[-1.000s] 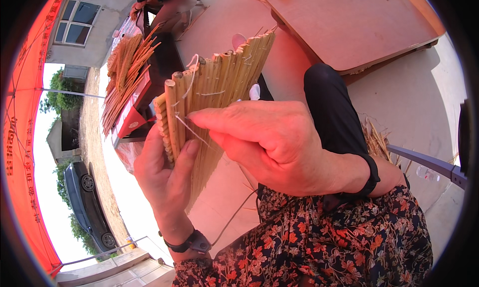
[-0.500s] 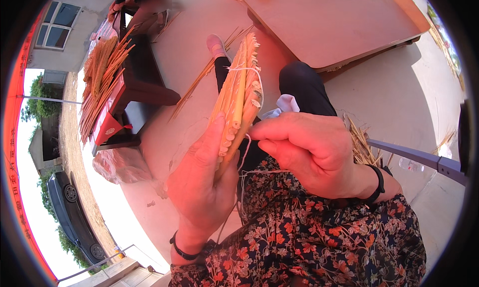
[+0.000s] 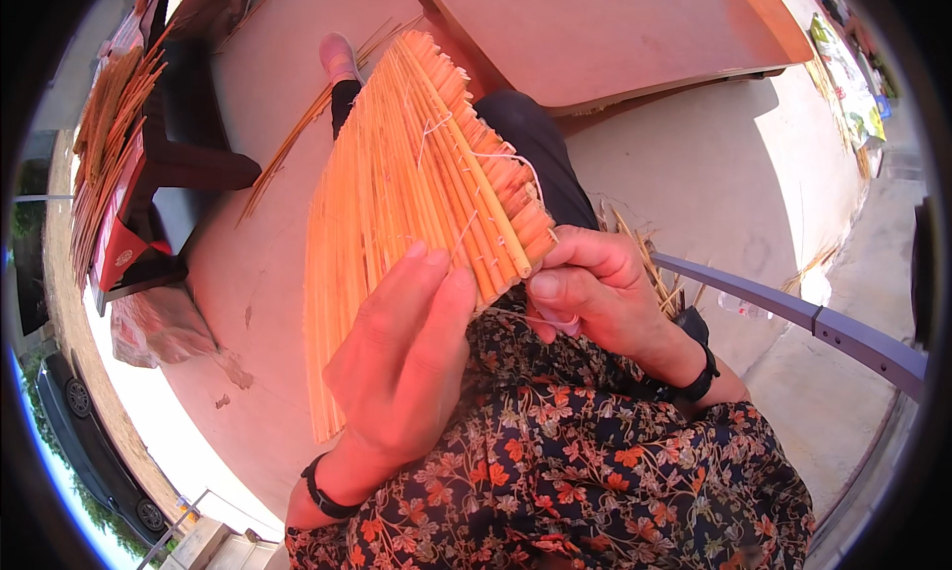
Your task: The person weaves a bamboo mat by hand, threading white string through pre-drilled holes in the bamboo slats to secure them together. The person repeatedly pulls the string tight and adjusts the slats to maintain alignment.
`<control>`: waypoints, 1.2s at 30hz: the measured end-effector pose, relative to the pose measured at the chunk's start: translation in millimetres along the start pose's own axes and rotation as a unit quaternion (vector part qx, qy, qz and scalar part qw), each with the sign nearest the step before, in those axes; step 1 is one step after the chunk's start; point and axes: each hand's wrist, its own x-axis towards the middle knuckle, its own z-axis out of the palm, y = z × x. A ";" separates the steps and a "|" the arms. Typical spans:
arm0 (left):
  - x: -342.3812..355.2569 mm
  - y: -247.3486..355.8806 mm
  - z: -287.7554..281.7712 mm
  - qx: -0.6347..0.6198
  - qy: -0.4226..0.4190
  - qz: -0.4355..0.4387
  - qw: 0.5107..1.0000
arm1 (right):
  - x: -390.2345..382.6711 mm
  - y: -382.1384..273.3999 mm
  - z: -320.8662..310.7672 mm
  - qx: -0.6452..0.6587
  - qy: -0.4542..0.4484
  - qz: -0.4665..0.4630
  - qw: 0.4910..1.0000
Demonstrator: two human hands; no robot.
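Note:
A layered mat of straw-coloured plant stalks (image 3: 382, 183), stitched with white thread, stands tilted above my lap, its broad ribbed face turned up. My left hand (image 3: 402, 357) grips its lower part, fingers lying over the stalks and thumb side toward the near end. At the near right corner, my right hand (image 3: 605, 287) is closed, thumb and forefinger pinched at the cut stalk ends. White thread (image 3: 526, 317) runs from under the mat to the right fingers, and another loop hangs along the cut edge. What lies beneath the mat is hidden.
A brown table (image 3: 615, 35) stands ahead. To the left, a dark bench (image 3: 188, 164) carries a heap of loose stalks (image 3: 109, 134), with a plastic bag (image 3: 159, 327) below. A grey metal bar (image 3: 793, 307) crosses at right. More stalks (image 3: 317, 114) lie on the floor.
The mat has turned from edge-on to show its broad face. My left hand's fingers now lie across that face. My right hand has moved slightly down and left to the near corner.

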 end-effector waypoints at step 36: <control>-1.2 -3.2 3.2 -0.017 -0.045 0.051 0.998 | -2.6 -24.0 2.7 -0.051 0.069 0.069 0.994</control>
